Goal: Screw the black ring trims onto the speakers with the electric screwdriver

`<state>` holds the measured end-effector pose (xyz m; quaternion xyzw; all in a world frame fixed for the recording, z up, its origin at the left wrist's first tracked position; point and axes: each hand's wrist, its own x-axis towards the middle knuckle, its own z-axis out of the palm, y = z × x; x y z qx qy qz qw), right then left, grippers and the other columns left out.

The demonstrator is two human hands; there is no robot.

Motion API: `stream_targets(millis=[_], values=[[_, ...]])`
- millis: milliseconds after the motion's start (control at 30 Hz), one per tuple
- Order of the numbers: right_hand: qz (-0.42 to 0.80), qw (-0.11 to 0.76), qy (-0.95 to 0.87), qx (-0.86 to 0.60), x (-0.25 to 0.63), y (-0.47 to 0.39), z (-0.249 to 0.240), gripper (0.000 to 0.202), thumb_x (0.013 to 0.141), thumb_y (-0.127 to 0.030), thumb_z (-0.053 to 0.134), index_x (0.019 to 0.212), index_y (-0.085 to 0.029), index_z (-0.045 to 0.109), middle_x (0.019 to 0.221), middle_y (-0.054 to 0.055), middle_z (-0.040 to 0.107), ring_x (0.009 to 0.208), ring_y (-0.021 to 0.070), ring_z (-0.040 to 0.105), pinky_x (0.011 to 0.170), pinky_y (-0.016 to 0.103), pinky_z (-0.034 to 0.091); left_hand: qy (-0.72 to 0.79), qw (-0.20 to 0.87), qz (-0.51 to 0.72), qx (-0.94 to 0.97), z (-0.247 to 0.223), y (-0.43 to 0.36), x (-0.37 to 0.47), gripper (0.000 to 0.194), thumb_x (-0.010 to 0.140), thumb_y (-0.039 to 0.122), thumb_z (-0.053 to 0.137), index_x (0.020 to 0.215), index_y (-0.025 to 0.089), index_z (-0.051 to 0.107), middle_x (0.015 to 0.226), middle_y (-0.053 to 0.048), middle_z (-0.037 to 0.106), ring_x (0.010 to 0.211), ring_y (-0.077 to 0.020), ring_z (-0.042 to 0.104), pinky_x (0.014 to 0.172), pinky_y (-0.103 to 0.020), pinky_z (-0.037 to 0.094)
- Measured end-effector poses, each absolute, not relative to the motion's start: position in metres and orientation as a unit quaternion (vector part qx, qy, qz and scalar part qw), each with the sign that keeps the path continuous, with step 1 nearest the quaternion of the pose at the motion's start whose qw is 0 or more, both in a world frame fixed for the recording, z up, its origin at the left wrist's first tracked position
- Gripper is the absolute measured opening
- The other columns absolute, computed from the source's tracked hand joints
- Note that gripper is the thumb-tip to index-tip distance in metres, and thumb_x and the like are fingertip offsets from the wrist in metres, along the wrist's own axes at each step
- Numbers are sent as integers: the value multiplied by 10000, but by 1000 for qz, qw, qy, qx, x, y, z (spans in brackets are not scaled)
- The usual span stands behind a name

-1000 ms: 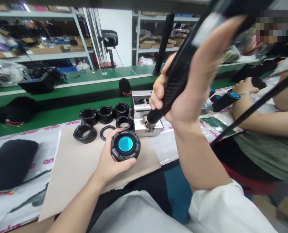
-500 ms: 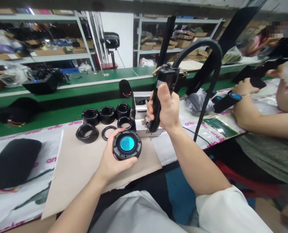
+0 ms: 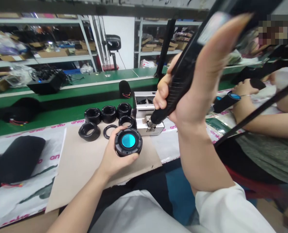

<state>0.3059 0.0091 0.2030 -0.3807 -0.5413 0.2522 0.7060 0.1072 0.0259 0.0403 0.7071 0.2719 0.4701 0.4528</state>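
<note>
My left hand [image 3: 115,152] has its thumb and fingers around a round black speaker ring [image 3: 118,147] with a shiny blue disc [image 3: 128,140] in its middle, tilted up toward me over the cardboard sheet [image 3: 83,168]. My right hand [image 3: 182,94] is wrapped around a black electric screwdriver [image 3: 182,74], held slanted with its lower end at the front of a white screw feeder box [image 3: 140,123]. Whether the bit touches a screw there is too small to tell. Several loose black rings [image 3: 89,132] stand on the cardboard's far part, close beyond my left hand.
Black fabric-covered pieces with coloured wires [image 3: 20,158] lie on the left. A small black piece [image 3: 125,89] stands behind the feeder. On the right, a co-worker's arm [image 3: 258,113] rests near black cylinders [image 3: 225,102]. The screwdriver's cord [image 3: 258,113] crosses the right side.
The screwdriver has swung from near upright to a strong slant, its top nearer to me and its lower end at the feeder's front. My left hand stays almost still with the ring.
</note>
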Motion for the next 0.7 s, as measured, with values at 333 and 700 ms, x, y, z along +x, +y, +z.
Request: stream_targets(millis=[333,700], values=[[226,777,-459,-366,327,57,126,578,914,-835,621,872,-262,564,549,-52,515,382,135,461,345,268,324,269,452,477,704,40,27,107,818,695,402,955,1385,235,548,1319,-105,709,1187,-308,737,1006,-409,594],[328,740,-438,-391,317,20,156,616,799,-861,701,792,-264,551,531,-37,508,364,162,460,306,297,365,269,445,475,709,39,28,108,847,701,467,945,1385,217,513,1390,-146,669,1241,-342,710,1019,-442,598]])
